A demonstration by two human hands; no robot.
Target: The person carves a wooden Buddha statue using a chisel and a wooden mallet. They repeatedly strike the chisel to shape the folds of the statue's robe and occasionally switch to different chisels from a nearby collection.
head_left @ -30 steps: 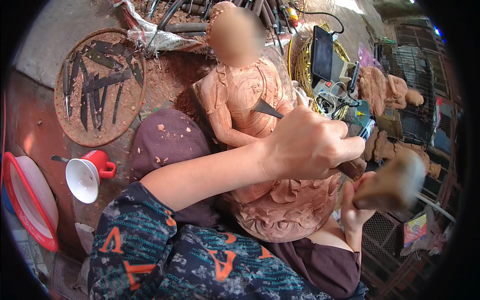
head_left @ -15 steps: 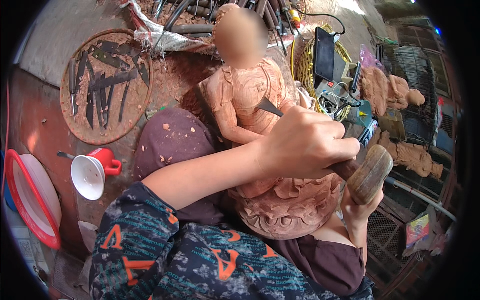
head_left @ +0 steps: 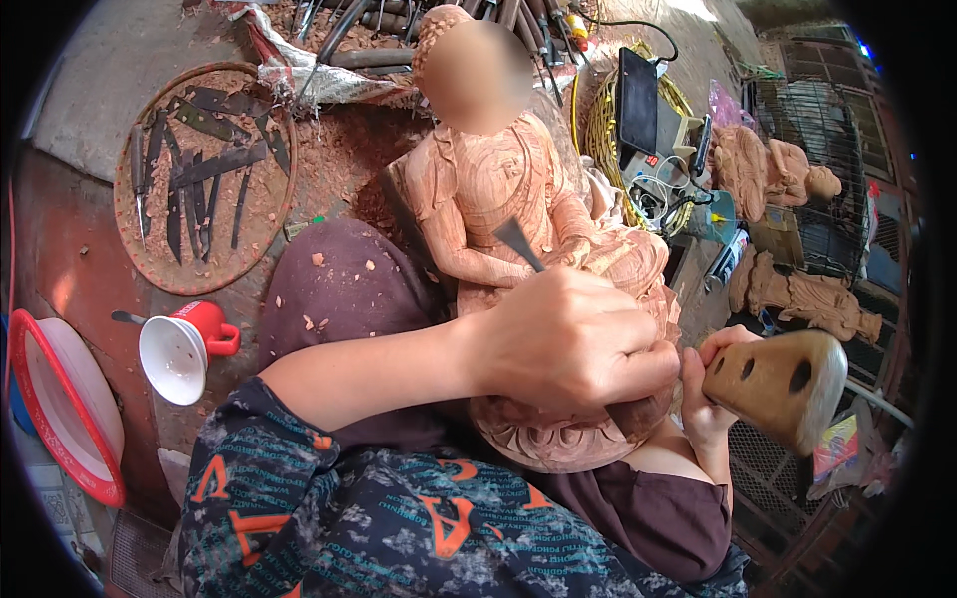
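Note:
A carved wooden statue of a seated figure (head_left: 498, 174) leans in front of me, its round petal-carved base (head_left: 538, 444) by my lap. My left hand (head_left: 588, 339) is closed around a chisel (head_left: 518, 244). The flat dark blade points up and left over the statue's folded arms, and most of the handle is hidden in my fist. To the right of the base, my right hand (head_left: 710, 394) grips a wooden mallet (head_left: 783, 389) with dark hollows in its face. The mallet is apart from the chisel.
At the left lies a round woven tray (head_left: 125, 214) of dark blades and wood chips. A red and white mug (head_left: 204, 329) and a red-rimmed basin (head_left: 85, 399) stand below it. More tools (head_left: 379, 55) lie at the back; cables (head_left: 608, 120) and smaller carvings (head_left: 807, 299) are at the right.
My left hand has drawn the chisel down and left, its blade now lower over the statue. The mallet has moved right and turned, showing its hollowed face.

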